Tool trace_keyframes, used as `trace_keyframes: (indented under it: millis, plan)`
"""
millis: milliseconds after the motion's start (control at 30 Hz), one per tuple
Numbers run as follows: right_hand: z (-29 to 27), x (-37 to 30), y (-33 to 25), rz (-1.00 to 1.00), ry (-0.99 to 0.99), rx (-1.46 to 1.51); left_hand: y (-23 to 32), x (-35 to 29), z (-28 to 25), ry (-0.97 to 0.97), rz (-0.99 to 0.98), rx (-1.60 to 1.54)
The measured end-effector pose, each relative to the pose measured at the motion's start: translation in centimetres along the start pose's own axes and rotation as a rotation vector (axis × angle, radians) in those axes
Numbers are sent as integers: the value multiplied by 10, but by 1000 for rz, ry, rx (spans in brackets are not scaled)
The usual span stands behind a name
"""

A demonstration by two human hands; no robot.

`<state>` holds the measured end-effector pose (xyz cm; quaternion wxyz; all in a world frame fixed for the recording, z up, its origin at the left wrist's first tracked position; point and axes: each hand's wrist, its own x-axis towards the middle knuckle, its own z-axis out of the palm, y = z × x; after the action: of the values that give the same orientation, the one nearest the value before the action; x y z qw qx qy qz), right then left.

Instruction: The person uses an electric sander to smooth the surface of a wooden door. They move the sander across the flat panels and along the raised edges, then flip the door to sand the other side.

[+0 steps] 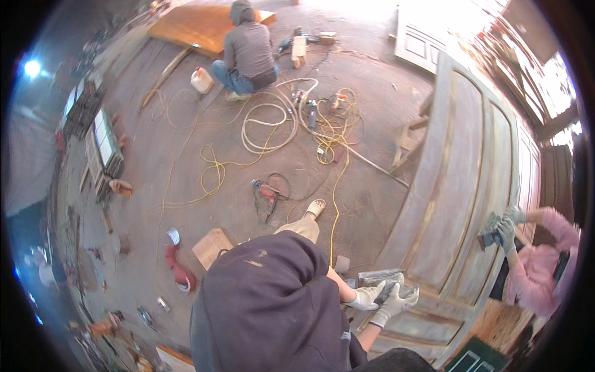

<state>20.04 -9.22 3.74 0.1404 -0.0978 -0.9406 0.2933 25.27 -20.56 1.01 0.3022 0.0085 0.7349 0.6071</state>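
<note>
My left hand [367,297], in a pale work glove, is at the near end of a large grey-brown panelled door [455,180], its fingers against a grey, flat-looking piece [390,287]. Just right of it, my right hand [395,305], also gloved, has its fingers curled round the same piece, whose kind I cannot make out. Behind both hands lies a grey, long-edged object [379,274] at the door's edge. On the door's right side, a co-worker in pink presses a dark block-like tool [489,235] on the panel with gloved hands.
A red corded drill [268,192] lies on the floor, left of the door. Beyond it spread yellow cords [214,170] and a pale coiled hose [251,133]. Another person squats by an orange-brown board [192,28]. A wooden trestle [409,139] stands by the door.
</note>
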Motion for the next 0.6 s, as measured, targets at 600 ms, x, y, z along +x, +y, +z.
trace_keyframes:
  millis: [600]
  plan:
    - [209, 234, -217, -189, -259, -347, 42, 191, -244, 169, 72, 60]
